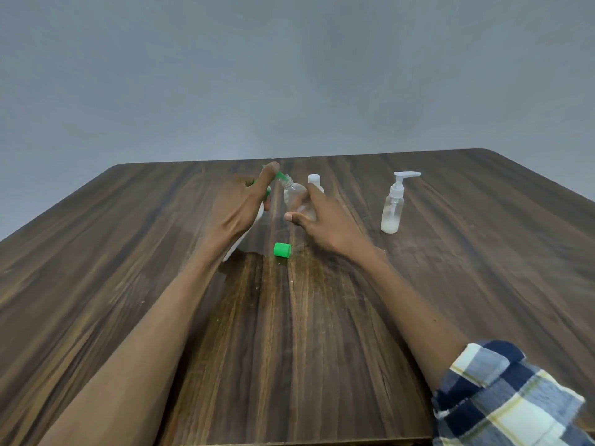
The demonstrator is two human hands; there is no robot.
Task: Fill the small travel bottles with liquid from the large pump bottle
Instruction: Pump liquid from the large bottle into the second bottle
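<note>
**Head view: pump meets little bottle**

Head camera looks down at a brown wooden table (450, 284). The big white pump bottle (240, 243) leans over, with its bottom on the table and its green pump top (279, 176) up high. The left hand (240, 207) is wrapped around the bottle's neck, and its thumb lies on the green pump. The green spout reaches to the open mouth of a small clear bottle (294, 196). The right hand (317, 220) holds that small bottle tilted toward the spout, with fingers curled around its side.

A green cap (282, 250) lies on its side on the table, just in front of both hands. A white-capped bottle (314, 181) stands right behind the right hand, mostly hidden. Off to the right, well apart, a small clear spray bottle (393, 204) stands up straight with some white liquid at its bottom. A checked sleeve (502, 397) is rolled up on the right arm.
</note>
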